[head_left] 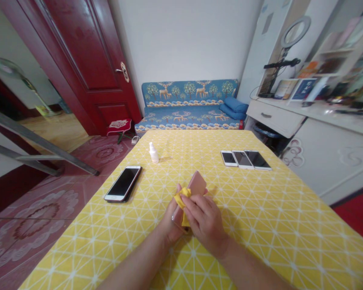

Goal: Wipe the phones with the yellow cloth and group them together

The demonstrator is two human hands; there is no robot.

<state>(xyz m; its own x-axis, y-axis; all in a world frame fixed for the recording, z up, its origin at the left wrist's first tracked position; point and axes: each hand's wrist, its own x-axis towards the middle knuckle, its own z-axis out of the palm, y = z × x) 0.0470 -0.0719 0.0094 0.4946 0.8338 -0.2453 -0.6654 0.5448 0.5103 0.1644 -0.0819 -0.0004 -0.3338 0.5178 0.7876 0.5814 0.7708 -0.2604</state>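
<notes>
Above the near middle of the table, my left hand [168,219] is closed around a pink smartphone [197,185] from beneath and the side, its back facing up and tilted. My right hand [206,219] pinches a yellow cloth [183,197] and presses it against the phone's back. Part of the cloth hangs over the phone's lower half. The left fingers under the phone are mostly hidden.
A yellow patterned cloth covers the table [133,245]. A white-framed phone [123,184] lies at left, with a white spray bottle [153,153] beyond it. Three phones [244,159] lie side by side at right. A blue sofa [187,108] stands behind.
</notes>
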